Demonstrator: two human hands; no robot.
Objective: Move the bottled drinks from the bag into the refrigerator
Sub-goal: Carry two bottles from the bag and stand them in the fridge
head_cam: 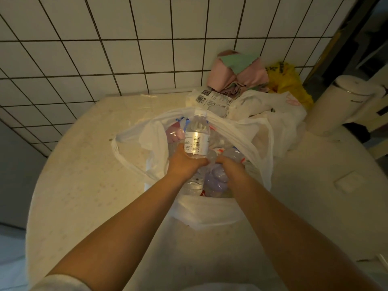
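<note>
A white plastic bag (260, 143) stands wide on a round table (84, 175), with several clear bottled drinks inside. My left hand (184, 162) grips the base of a clear water bottle (197, 133) with a white cap and a barcode label, held upright above the bag's mouth. My right hand (228, 162) reaches into the bag and curls round another clear bottle (233, 154) lying among the others. A purple-tinted bottle (214, 179) lies between my wrists. The refrigerator is out of sight.
Behind the bag lie a labelled packet (212, 99), another white bag (270, 108), folded pink and green cloths (237, 74) and a yellow bag (287, 80). A white kettle (340, 103) stands at the right. A tiled wall (105, 49) backs the table.
</note>
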